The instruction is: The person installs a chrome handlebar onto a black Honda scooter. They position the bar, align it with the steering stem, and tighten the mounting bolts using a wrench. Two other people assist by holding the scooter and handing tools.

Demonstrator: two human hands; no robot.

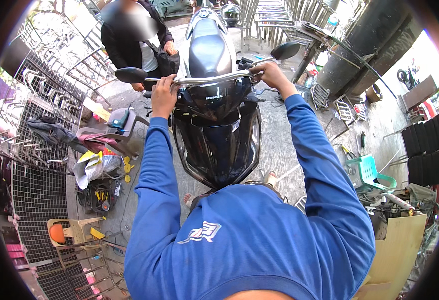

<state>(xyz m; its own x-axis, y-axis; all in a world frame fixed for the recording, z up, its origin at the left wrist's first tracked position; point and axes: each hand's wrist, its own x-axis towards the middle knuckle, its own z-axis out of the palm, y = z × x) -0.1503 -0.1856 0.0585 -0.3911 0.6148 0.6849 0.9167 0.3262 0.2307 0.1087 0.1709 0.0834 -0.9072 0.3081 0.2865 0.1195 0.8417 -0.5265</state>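
A black scooter (214,132) stands in front of me, its front panel toward me and its long seat (207,47) reaching away. Across the front, at handlebar height, runs a bent silver metal bar (214,79). My left hand (164,96) is closed on its left end, beside the left mirror (131,75). On the other end, my right hand (273,77) grips the bar with the thumb and fingers, near the right mirror (285,50). Both arms reach forward in blue sleeves. Whether the bar touches the scooter I cannot tell.
A person in a dark jacket (117,42) stands left of the scooter. A plastic chair (124,125) with a teal power tool stands at left, tools and bags below it. Metal frames line the left and back. A turquoise plastic chair (367,172) is at right, near a thick dark post (364,55).
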